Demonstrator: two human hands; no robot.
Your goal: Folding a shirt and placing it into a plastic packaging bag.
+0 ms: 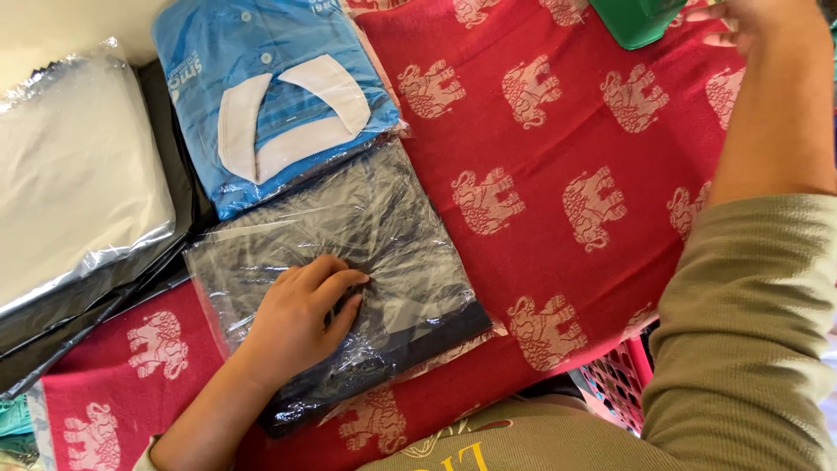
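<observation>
Left hand (301,318) lies flat, fingers spread, on a bagged dark garment (384,235); a bagged blue shirt (270,87) sits just beyond. Right hand (758,26) reaches toward a green container (636,19), grip unclear.

A clothing shop or packing spot. Folded shirts in clear bags (349,253) lie stacked under and beside the left hand (301,318) on a red elephant-print cloth (558,131). A pink basket (615,384) sits near.
</observation>
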